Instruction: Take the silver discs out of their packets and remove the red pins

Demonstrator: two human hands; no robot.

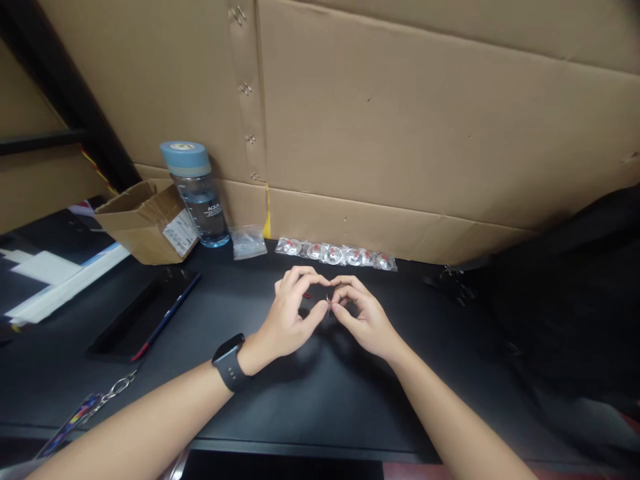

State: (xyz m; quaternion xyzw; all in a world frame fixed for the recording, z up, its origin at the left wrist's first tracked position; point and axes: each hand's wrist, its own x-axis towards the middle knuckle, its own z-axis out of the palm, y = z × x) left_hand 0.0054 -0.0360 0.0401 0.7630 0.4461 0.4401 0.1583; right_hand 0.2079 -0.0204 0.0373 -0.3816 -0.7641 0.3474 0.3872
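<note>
My left hand (294, 312) and my right hand (364, 315) meet over the middle of the black desk, with fingers and thumbs curved toward each other. Between their fingertips is a small thin shiny piece (328, 302), seen nearly edge-on; its kind cannot be made out. Both hands pinch at it, the left from one side and the right from the other. A small red bit (307, 295) shows behind my left fingers, partly hidden. Just beyond the hands lies a row of clear packets (334, 254) holding round silvery items with red marks.
Cardboard (425, 127) walls the back. At left stand a blue-capped water bottle (204, 200) and an open carton (145, 227), near a clear plastic bag (249, 243), a dark phone-like slab (145, 313) and a keychain (100, 403). Black fabric (565, 313) fills the right side.
</note>
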